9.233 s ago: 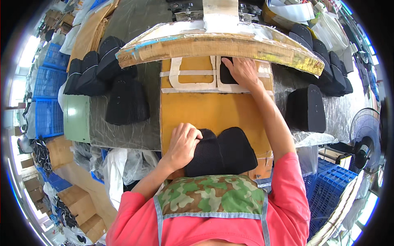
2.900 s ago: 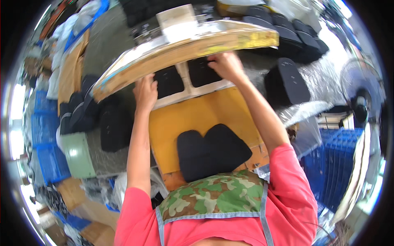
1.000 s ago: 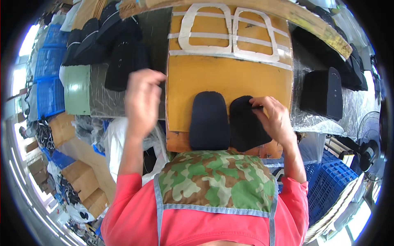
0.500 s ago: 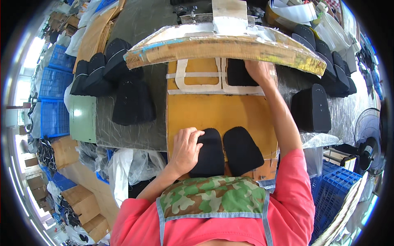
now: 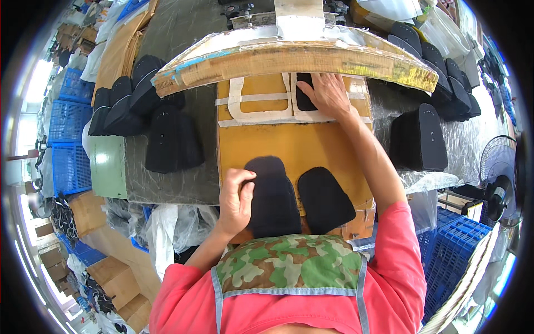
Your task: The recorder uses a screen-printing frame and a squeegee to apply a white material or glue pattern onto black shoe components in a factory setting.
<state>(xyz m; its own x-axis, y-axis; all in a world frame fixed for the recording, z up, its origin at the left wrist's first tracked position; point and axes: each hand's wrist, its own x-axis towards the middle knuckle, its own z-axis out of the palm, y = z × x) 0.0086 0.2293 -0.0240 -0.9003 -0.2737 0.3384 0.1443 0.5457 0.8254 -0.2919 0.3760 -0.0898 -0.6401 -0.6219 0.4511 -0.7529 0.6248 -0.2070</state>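
Observation:
My left hand (image 5: 236,201) pinches the left edge of a black rounded fabric pad (image 5: 266,177), raised off the left near pile (image 5: 276,220) and slightly blurred. To its right, another black pad pile (image 5: 326,200) lies on the yellow board (image 5: 311,143). My right hand (image 5: 331,96) lies with outstretched fingers on a black pad (image 5: 303,93) inside the right-hand opening of a white outline. Beside it, the left white outline (image 5: 233,100) surrounds bare yellow board. A tilted wooden frame (image 5: 295,62) overhangs both outlines and hides their far ends.
Stacks of black pads stand on the left (image 5: 171,139) and right (image 5: 418,139) of the board, with more behind them. Blue crates (image 5: 453,250) and a fan (image 5: 497,195) stand at the right. Plastic bags (image 5: 172,225) hang by the table's near left edge.
My left hand has drawn the top pad up and leftward off the near left pile. My right hand has come out from under the wooden frame and moved left over the pad.

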